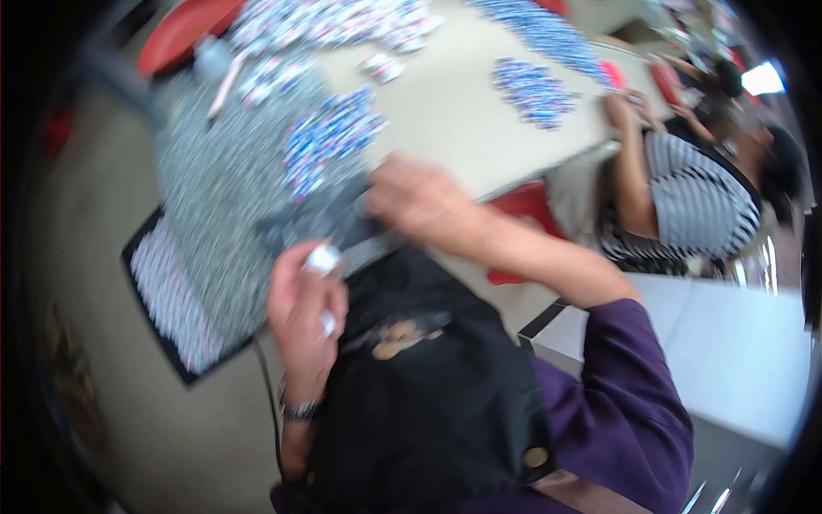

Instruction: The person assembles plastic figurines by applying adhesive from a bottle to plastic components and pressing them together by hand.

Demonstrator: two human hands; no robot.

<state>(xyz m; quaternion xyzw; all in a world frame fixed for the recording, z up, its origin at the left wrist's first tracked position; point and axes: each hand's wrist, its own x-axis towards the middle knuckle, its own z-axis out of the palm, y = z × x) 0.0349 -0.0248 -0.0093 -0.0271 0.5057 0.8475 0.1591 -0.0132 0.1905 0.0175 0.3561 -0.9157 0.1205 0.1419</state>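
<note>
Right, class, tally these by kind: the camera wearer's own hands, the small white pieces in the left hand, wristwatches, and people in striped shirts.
Wearer's hands: 2 (left hand, right hand)
White pieces in the left hand: 2
Wristwatch: 1
Person in a striped shirt: 1
Total: 6

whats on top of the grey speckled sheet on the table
A loose pile of small red, white and blue pieces lies on the grey speckled sheet. The right hand presses its near edge, hiding what lies beneath. The blur hides finer detail.
</note>
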